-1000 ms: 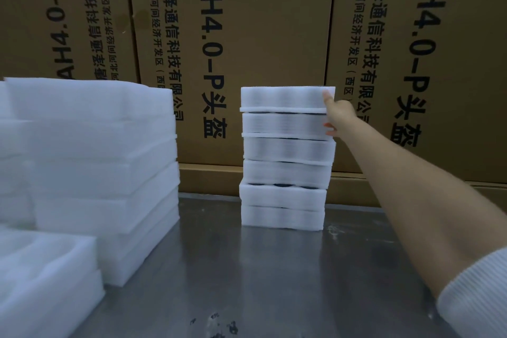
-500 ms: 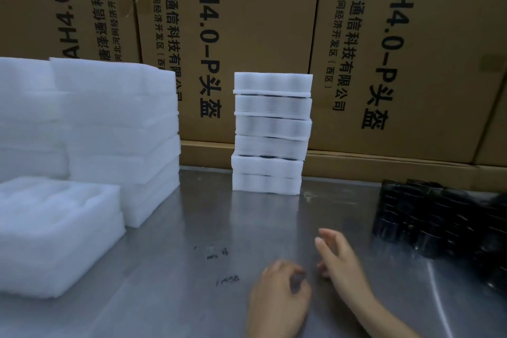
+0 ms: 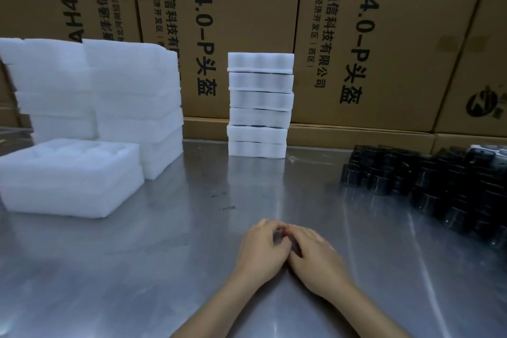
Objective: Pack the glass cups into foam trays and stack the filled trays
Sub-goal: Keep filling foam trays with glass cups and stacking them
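Observation:
A tall stack of several filled white foam trays (image 3: pixel 260 103) stands at the back middle of the metal table (image 3: pixel 170 241). At the front left an empty foam tray (image 3: pixel 68 173) with round pockets lies on top of another tray. Dark glass cups (image 3: pixel 439 181) crowd the right side. My left hand (image 3: pixel 262 251) and my right hand (image 3: pixel 317 259) rest together on the table at the front middle. Their loosely curled fingertips touch each other, and I see nothing held in them.
Two high piles of empty foam trays (image 3: pixel 131 107) stand at the back left. Large printed cardboard boxes (image 3: pixel 247 22) form a wall along the table's far edge. Bare metal lies between my hands and the filled stack.
My right hand has left the top of the filled stack and come down to the table. My left hand came into view, and both hands drew together.

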A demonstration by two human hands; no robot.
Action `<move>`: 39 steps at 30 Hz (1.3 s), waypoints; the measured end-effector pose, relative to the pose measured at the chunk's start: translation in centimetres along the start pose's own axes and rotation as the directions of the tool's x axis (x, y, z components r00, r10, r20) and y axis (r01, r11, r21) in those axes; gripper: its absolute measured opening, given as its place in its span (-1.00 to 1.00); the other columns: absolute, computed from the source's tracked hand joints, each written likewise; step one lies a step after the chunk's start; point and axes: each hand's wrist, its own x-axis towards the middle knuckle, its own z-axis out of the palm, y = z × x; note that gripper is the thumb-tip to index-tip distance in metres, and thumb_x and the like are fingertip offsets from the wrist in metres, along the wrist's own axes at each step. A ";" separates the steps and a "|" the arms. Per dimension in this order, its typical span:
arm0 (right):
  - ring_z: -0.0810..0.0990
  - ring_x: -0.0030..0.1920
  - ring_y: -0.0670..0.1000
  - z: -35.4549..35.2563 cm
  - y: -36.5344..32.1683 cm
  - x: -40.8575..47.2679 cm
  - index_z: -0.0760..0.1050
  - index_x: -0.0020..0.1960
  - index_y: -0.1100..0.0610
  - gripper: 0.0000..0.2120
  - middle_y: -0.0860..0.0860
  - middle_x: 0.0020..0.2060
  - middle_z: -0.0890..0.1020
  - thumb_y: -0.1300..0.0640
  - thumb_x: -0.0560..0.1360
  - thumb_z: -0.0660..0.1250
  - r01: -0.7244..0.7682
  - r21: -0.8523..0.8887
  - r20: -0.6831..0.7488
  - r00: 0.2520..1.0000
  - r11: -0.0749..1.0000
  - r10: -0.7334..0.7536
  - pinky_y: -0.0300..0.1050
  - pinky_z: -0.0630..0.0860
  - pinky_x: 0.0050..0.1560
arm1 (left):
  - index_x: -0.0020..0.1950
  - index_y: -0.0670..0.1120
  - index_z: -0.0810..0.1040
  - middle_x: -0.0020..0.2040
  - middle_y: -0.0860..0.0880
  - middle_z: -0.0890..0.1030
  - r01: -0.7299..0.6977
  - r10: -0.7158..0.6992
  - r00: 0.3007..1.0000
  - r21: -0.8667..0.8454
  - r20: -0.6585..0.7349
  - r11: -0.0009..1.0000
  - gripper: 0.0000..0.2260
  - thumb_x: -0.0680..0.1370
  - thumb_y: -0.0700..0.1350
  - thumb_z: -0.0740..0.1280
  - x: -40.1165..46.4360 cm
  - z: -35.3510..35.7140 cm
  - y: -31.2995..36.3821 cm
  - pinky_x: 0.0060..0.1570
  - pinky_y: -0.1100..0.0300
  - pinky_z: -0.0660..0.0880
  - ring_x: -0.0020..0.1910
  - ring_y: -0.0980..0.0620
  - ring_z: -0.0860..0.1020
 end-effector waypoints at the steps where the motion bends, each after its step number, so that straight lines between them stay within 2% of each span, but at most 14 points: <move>1: 0.30 0.38 -0.12 0.0 -0.2 -0.3 0.35 0.33 -0.11 -0.67 -0.18 0.35 0.41 -0.03 0.58 0.12 0.012 -0.039 0.007 1.000 0.999 -0.012 -0.20 0.22 0.33 | 0.13 0.01 0.58 0.09 0.04 0.55 -0.032 0.032 0.999 -0.017 0.008 0.999 -0.78 0.50 -0.13 0.29 -0.6 -0.4 -0.2 0.03 0.40 0.33 0.12 0.10 0.50; 3: 0.26 0.41 -0.11 -0.1 -0.4 -0.6 0.32 0.36 -0.08 -0.65 -0.15 0.40 0.36 -0.09 0.60 0.08 0.002 -0.081 0.011 1.000 0.997 -0.001 -0.18 0.18 0.36 | 0.20 -0.02 0.53 0.14 0.01 0.52 -0.076 0.076 0.997 0.030 0.022 0.997 -0.73 0.51 -0.12 0.28 -1.6 -1.5 -0.9 0.05 0.43 0.30 0.15 0.08 0.48; 5: 0.26 0.41 -0.11 -0.3 -0.5 -0.6 0.33 0.34 -0.08 -0.67 -0.15 0.39 0.36 -0.10 0.60 0.09 0.004 -0.091 0.020 1.000 0.996 -0.003 -0.19 0.19 0.35 | 0.25 -0.06 0.47 0.19 -0.03 0.49 -0.170 0.167 0.985 0.254 0.036 0.952 -0.67 0.52 -0.03 0.20 -2.1 -3.5 -2.0 0.16 0.27 0.34 0.19 0.01 0.46; 8: 0.29 0.37 -0.10 -0.5 -0.6 -0.5 0.35 0.29 -0.10 -0.71 -0.18 0.33 0.41 -0.08 0.58 0.11 0.009 -0.083 0.029 1.000 0.997 -0.007 -0.19 0.21 0.31 | 0.27 -0.14 0.49 0.26 -0.14 0.49 -0.247 0.327 0.945 0.689 0.016 0.682 -0.54 0.45 0.00 0.09 -0.7 -8.3 -4.6 0.22 0.01 0.37 0.22 -0.15 0.47; 13: 0.32 0.33 -0.09 -0.5 -0.8 -0.5 0.37 0.25 -0.10 -0.74 -0.20 0.26 0.45 -0.08 0.58 0.13 0.003 -0.086 0.019 1.000 0.996 -0.001 -0.17 0.22 0.28 | 0.54 -0.18 -0.06 0.55 -0.16 -0.09 0.300 -0.003 0.949 0.898 -0.316 0.322 -0.33 0.55 -0.01 0.19 2.5 -19.1 -10.6 0.42 -0.16 -0.17 0.52 -0.15 -0.09; 16: 0.30 0.34 -0.10 -0.5 -0.8 -0.4 0.36 0.26 -0.11 -0.73 -0.21 0.28 0.43 -0.08 0.58 0.11 -0.002 -0.082 0.029 1.000 0.997 0.004 -0.16 0.20 0.31 | 0.52 -0.19 0.00 0.49 -0.22 0.10 0.531 -0.161 0.847 0.821 -0.507 0.210 -0.35 0.53 -0.02 0.21 2.7 -22.7 -12.2 0.42 -0.18 -0.15 0.47 -0.22 0.04; 20: 0.27 0.36 -0.11 -0.6 -0.8 -0.3 0.34 0.29 -0.12 -0.71 -0.22 0.31 0.39 -0.08 0.58 0.10 -0.008 -0.085 0.039 0.999 0.996 0.011 -0.14 0.19 0.33 | 0.31 -0.10 0.29 0.24 -0.14 0.39 0.526 -0.233 0.843 0.833 -0.485 0.171 -0.64 0.53 -0.07 0.22 2.7 -24.4 -11.9 0.38 -0.13 0.08 0.26 -0.16 0.30; 22: 0.27 0.36 -0.10 -0.6 -0.9 -0.3 0.34 0.29 -0.13 -0.71 -0.22 0.31 0.40 -0.09 0.58 0.10 -0.014 -0.089 0.039 0.999 0.996 0.017 -0.14 0.19 0.32 | 0.27 -0.14 0.34 0.22 -0.20 0.42 0.494 -0.194 0.868 0.834 -0.457 0.247 -0.63 0.53 -0.01 0.28 2.7 -24.5 -11.5 0.34 -0.12 0.13 0.24 -0.21 0.32; 27: 0.31 0.34 -0.09 -0.5 -0.7 -0.1 0.38 0.26 -0.13 -0.71 -0.22 0.28 0.43 -0.09 0.56 0.14 -0.036 -0.072 0.040 0.998 0.997 0.039 -0.14 0.22 0.29 | 0.17 -0.28 0.51 -0.04 -0.29 0.56 0.259 0.144 0.872 0.691 -0.468 0.675 -0.53 0.39 0.01 0.26 0.6 -19.5 -7.4 0.01 -0.09 0.28 -0.03 -0.29 0.51; 29: 0.37 0.30 -0.07 -0.5 -0.5 0.1 0.41 0.26 -0.10 -0.70 -0.19 0.22 0.49 -0.10 0.55 0.18 -0.063 -0.032 0.029 0.998 0.998 0.064 -0.14 0.28 0.26 | 0.15 -0.24 0.55 -0.06 -0.20 0.59 0.099 0.285 0.862 0.690 -0.420 0.717 -0.54 0.38 0.02 0.24 -0.8 -15.9 -4.9 -0.03 -0.03 0.23 -0.09 -0.22 0.55; 31: 0.48 0.21 -0.08 -0.7 -0.4 0.2 0.44 0.25 -0.04 -0.70 -0.13 0.13 0.56 -0.09 0.55 0.24 -0.133 0.247 -0.004 0.990 0.960 0.138 -0.12 0.38 0.23 | 0.12 -0.19 0.58 -0.12 -0.11 0.60 -0.040 0.401 0.846 0.708 -0.352 0.705 -0.55 0.39 0.06 0.19 -2.1 -12.2 -2.2 -0.08 0.02 0.19 -0.16 -0.15 0.58; 33: 0.57 0.08 -0.16 -1.2 -0.4 0.1 0.47 0.19 -0.01 -0.75 -0.10 0.08 0.60 -0.06 0.55 0.26 -0.150 0.611 -0.033 0.976 0.777 0.214 -0.27 0.45 0.10 | 0.10 -0.13 0.59 -0.13 -0.04 0.59 -0.154 0.476 0.837 0.719 -0.269 0.678 -0.56 0.38 0.10 0.18 -3.2 -8.5 0.6 -0.11 0.04 0.19 -0.19 -0.09 0.58; 35: 0.57 -0.02 -0.23 -2.1 -0.3 0.1 0.47 0.15 -0.01 -0.76 -0.12 0.05 0.59 -0.09 0.56 0.22 -0.144 0.751 -0.065 0.955 0.645 0.289 -0.36 0.45 0.00 | 0.08 -0.09 0.60 -0.14 0.00 0.59 -0.250 0.517 0.834 0.703 -0.193 0.666 -0.57 0.38 0.12 0.18 -4.2 -5.1 3.3 -0.11 0.04 0.20 -0.20 -0.07 0.57; 39: 0.54 0.01 0.04 -4.5 1.6 0.8 0.47 0.17 0.18 -0.59 0.06 0.02 0.58 -0.13 0.58 0.15 -0.222 0.880 -0.046 0.840 0.420 0.541 -0.02 0.44 0.10 | 0.11 -0.06 0.57 -0.11 0.05 0.58 -0.319 0.473 0.871 0.582 -0.130 0.748 -0.49 0.40 0.27 0.18 -5.6 -0.3 7.3 -0.07 0.10 0.23 -0.16 -0.02 0.54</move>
